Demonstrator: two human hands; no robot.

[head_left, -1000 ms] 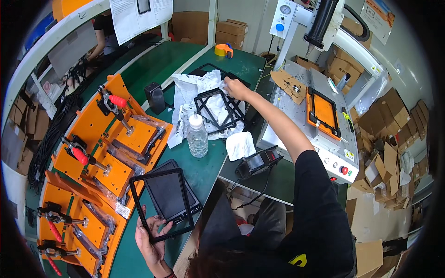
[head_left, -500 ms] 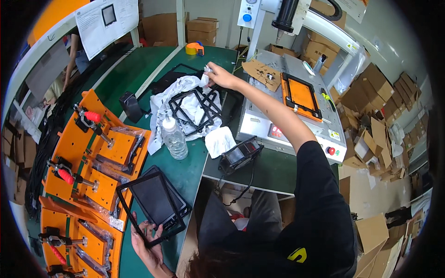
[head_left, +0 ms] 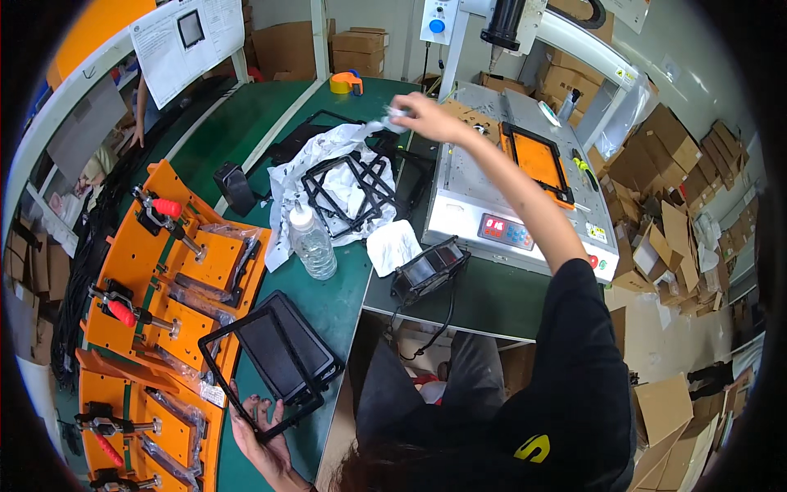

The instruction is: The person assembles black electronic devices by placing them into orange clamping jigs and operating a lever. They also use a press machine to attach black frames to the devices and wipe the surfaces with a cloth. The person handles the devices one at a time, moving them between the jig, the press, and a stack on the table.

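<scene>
My left hand grips a slim black rectangular frame by its near corner, tilted over the table. Behind that frame lies a flat black panel with a thick rim. My right hand is raised at the far side, its fingers closed on a crumpled white wad, which looks like cloth or tissue. Left of and below that hand, several black frames lie crossed on a spread white cloth.
A clear bottle stands before the cloth, near a folded white cloth and black device. Orange clamp fixtures line the left. At right, a machine carries an orange plate; yellow tape sits behind.
My right hand has moved right with the white wad, away from the spread cloth. My left hand still holds the frame in nearly the same place.
</scene>
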